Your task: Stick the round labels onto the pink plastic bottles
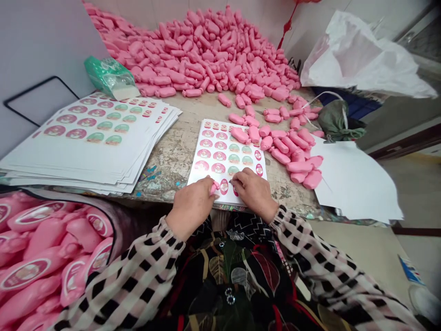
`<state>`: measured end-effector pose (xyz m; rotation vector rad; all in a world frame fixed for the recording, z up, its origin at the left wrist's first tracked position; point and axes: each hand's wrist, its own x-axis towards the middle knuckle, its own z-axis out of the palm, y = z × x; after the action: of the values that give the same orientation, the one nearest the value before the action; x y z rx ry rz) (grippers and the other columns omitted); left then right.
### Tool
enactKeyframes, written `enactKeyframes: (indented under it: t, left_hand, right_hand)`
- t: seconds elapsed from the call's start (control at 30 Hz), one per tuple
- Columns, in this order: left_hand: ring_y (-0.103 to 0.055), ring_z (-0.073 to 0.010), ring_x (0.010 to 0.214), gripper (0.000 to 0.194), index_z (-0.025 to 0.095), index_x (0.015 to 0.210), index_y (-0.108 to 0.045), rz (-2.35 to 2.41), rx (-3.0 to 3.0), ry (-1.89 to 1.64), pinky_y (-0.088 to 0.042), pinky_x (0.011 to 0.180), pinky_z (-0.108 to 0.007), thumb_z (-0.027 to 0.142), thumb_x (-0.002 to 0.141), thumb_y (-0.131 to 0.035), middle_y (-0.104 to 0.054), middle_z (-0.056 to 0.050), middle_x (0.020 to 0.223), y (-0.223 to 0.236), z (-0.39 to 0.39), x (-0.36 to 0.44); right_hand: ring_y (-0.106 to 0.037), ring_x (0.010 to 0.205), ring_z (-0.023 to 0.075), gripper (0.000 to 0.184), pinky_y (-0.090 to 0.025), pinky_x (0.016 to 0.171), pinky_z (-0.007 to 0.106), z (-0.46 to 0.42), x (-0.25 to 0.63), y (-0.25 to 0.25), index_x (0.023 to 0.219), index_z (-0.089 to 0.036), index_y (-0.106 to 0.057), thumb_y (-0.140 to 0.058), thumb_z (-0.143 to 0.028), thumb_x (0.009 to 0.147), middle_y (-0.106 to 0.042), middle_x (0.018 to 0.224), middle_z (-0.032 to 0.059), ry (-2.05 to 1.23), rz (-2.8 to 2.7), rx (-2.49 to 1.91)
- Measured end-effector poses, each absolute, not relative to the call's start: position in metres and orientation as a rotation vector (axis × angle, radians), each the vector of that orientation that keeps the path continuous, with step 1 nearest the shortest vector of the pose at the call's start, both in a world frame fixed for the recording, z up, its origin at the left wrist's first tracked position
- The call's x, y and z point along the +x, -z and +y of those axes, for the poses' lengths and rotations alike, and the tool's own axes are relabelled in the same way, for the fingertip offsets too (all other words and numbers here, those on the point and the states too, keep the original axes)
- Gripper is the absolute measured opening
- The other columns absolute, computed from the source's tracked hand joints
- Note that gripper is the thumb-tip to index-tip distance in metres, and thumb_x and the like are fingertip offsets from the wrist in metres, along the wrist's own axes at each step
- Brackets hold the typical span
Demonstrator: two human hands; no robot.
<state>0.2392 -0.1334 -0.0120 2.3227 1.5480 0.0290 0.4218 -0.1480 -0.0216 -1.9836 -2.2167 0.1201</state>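
A stack of sticker sheets (212, 151) lies in front of me, printed with pink and green oval labels. My left hand (193, 203) is closed around a small pink bottle (215, 186) at the sheet's lower left edge; most of the bottle is hidden by the fingers. Over the sheet's lower right part, my right hand (255, 191) pinches its thumb and fingers together. A small dark tip shows at those fingers, too small to name. Between the two hands sits an oval pink label (223, 186) on the sheet.
A large heap of pink bottles (206, 50) fills the table's back, with loose bottles (292, 147) trailing onto the sheet. Left are more sticker sheets (86, 156) and a green plastic bag (108, 76). Below them, a sack holds labelled bottles (31, 271). White paper (354, 179) lies right.
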Motion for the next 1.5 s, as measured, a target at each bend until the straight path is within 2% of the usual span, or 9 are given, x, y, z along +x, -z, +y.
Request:
enactKeyframes:
  t: [0.4, 0.63, 0.8, 0.9, 1.1, 1.3, 1.5]
  left_hand:
    - [-0.062, -0.0228, 0.079, 0.024, 0.023, 0.101, -0.053, 1.531, 2.375, -0.033, -0.039, 0.062, -0.030, 0.039, 0.084, -0.047, -0.066, -0.005, 0.092, 0.011, -0.133, 0.239]
    - [-0.060, -0.0282, 0.097, 0.036, 0.024, 0.117, -0.050, 1.484, 2.380, -0.054, -0.044, 0.073, -0.037, 0.035, 0.083, -0.050, -0.057, -0.009, 0.123, 0.013, -0.130, 0.239]
    - [-0.056, -0.0288, 0.107, 0.042, 0.024, 0.122, -0.050, 1.425, 2.370, -0.102, -0.044, 0.081, -0.040, 0.036, 0.082, -0.051, -0.045, -0.007, 0.137, 0.017, -0.126, 0.240]
    - [-0.054, -0.0292, 0.109, 0.047, 0.024, 0.127, -0.047, 1.390, 2.389, -0.102, -0.045, 0.083, -0.041, 0.038, 0.082, -0.051, -0.040, -0.006, 0.141, 0.017, -0.123, 0.240]
    - [-0.054, -0.0305, 0.110, 0.057, 0.029, 0.132, -0.044, 1.360, 2.378, 0.044, -0.043, 0.087, -0.042, 0.040, 0.077, -0.058, -0.030, -0.005, 0.146, 0.013, -0.112, 0.244]
    - [-0.054, -0.0317, 0.110, 0.061, 0.031, 0.133, -0.041, 1.363, 2.369, 0.048, -0.043, 0.087, -0.044, 0.041, 0.075, -0.060, -0.031, -0.005, 0.146, 0.011, -0.110, 0.245]
    - [-0.054, -0.0293, 0.110, 0.058, 0.026, 0.131, -0.044, 1.351, 2.416, -0.016, -0.044, 0.086, -0.042, 0.042, 0.077, -0.058, -0.033, -0.006, 0.145, 0.014, -0.113, 0.242]
  right_hand:
    - [-0.054, 0.076, 0.0128, 0.018, -0.032, 0.060, 0.024, -0.147, 0.430, 0.026, 0.086, -0.024, -0.062, -0.047, -0.034, 0.087, -0.059, 0.088, 0.0004, -0.358, -2.151, -1.903]
    - [-0.055, 0.078, 0.0154, 0.018, -0.035, 0.065, 0.026, -0.156, 0.419, 0.035, 0.082, -0.023, -0.062, -0.049, -0.035, 0.085, -0.060, 0.084, 0.0009, -0.448, -1.903, -2.003]
    - [-0.055, 0.074, 0.0157, 0.022, -0.033, 0.061, 0.026, -0.156, 0.412, 0.034, 0.079, -0.023, -0.062, -0.051, -0.042, 0.082, -0.062, 0.082, 0.0011, -0.477, -1.774, -2.086]
    - [-0.054, 0.071, 0.0159, 0.025, -0.030, 0.057, 0.026, -0.153, 0.411, 0.031, 0.076, -0.023, -0.063, -0.054, -0.046, 0.079, -0.063, 0.079, 0.0011, -0.476, -1.761, -2.129]
    - [-0.053, 0.069, 0.0157, 0.022, -0.027, 0.055, 0.026, -0.152, 0.406, 0.026, 0.074, -0.024, -0.062, -0.056, -0.044, 0.078, -0.063, 0.076, 0.0004, -0.367, -1.772, -2.159]
    - [-0.053, 0.069, 0.0154, 0.022, -0.027, 0.055, 0.026, -0.155, 0.402, 0.025, 0.072, -0.024, -0.062, -0.054, -0.043, 0.079, -0.062, 0.077, 0.0004, -0.285, -1.753, -2.150]
    - [-0.053, 0.067, 0.0148, 0.026, -0.030, 0.055, 0.026, -0.161, 0.398, 0.022, 0.069, -0.024, -0.062, -0.054, -0.047, 0.078, -0.062, 0.076, 0.0005, -0.318, -1.673, -2.091]
